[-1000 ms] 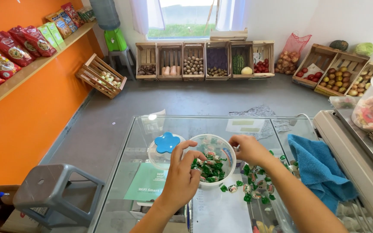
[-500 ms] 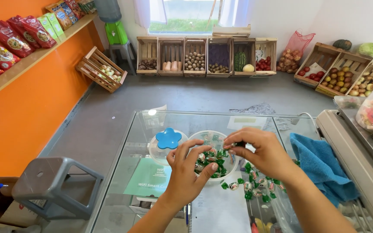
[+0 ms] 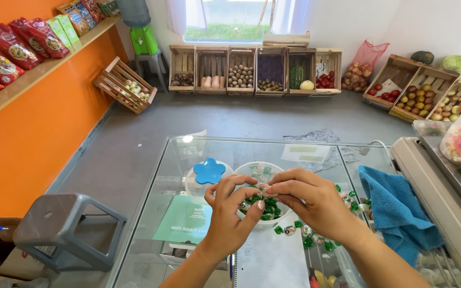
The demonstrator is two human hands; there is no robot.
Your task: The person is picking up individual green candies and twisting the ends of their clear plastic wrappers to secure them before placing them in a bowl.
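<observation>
Right hand (image 3: 308, 202) has dropped onto bowl (image 3: 265, 170), fingertips pinched, meeting left hand (image 3: 230, 216) curled at rim | green candies (image 3: 265, 208) inside, more (image 3: 316, 232) beside | blue lid (image 3: 209, 170) left | glass counter (image 3: 150, 213) | red packets (image 3: 25, 45) on shelf, orange wall (image 3: 33, 138)

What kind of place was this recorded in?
Probably a small grocery shop: wooden crates of produce line the far wall, snack bags fill a shelf, and the hands work over a glass counter.

One head-worn view looks steeply down from close above the glass counter (image 3: 198, 160), facing the far wall of wooden crates (image 3: 254, 72); its right edge is probably wide-angle distorted
</observation>
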